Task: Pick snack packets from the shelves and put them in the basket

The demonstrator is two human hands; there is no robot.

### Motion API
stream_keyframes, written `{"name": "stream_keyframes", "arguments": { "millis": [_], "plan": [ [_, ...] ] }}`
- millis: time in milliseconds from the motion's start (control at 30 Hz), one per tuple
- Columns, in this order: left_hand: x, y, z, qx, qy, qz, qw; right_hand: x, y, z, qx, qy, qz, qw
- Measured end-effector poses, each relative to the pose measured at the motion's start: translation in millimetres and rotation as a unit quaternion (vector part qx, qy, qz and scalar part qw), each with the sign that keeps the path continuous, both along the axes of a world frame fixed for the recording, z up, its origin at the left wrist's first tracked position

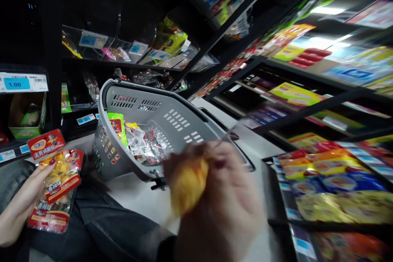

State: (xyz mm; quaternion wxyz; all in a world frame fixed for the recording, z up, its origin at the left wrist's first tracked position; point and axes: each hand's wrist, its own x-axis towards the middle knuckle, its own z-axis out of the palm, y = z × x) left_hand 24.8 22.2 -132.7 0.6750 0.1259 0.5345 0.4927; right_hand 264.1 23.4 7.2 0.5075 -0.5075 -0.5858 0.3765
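My left hand at the lower left is closed on a stack of red snack packets with yellow pieces showing through. My right hand is blurred by motion in the lower middle, and its fingers wrap a yellow-orange snack packet. Between the hands a grey plastic shopping basket lies tilted toward me on the floor. Inside it are a green packet and several small clear-wrapped snacks.
Dark store shelves full of bright packets run along the right and across the back. A price tag reading 1.00 hangs at the left. My legs in dark trousers fill the bottom. The pale floor shows beneath the basket.
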Motion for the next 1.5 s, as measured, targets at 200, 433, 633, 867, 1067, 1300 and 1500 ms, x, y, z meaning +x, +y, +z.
{"name": "stream_keyframes", "arguments": {
  "millis": [200, 433, 633, 867, 1067, 1300, 1500],
  "plan": [
    [0.2, 0.5, -0.7, -0.010, 0.000, 0.000, 1.000, 26.6, 73.0, 41.7, 0.099, -0.334, -0.158, 0.924],
    [1.1, 0.5, 6.1, -0.009, -0.005, 0.001, 1.000, 1.0, 116.0, -9.1, -0.068, -0.447, 0.082, 0.888],
    [-0.4, 0.6, -3.3, -0.019, -0.022, -0.002, 1.000, -6.6, 115.3, -33.6, -0.138, -0.523, 0.166, 0.825],
    [4.9, -0.9, 3.8, -0.006, -0.028, -0.007, 1.000, -6.5, 120.9, -34.5, -0.119, -0.572, 0.163, 0.795],
    [4.6, -0.3, -0.4, 0.020, -0.061, 0.010, 0.998, -10.5, 76.6, 30.2, 0.044, -0.490, -0.031, 0.870],
    [6.7, 1.3, 0.3, 0.094, -0.089, 0.007, 0.992, -56.6, -15.4, -17.8, 0.052, -0.365, 0.109, 0.923],
    [4.6, -0.5, 1.1, 0.132, -0.092, 0.010, 0.987, -83.5, 17.9, -99.9, -0.095, -0.233, 0.111, 0.961]
  ]
}}
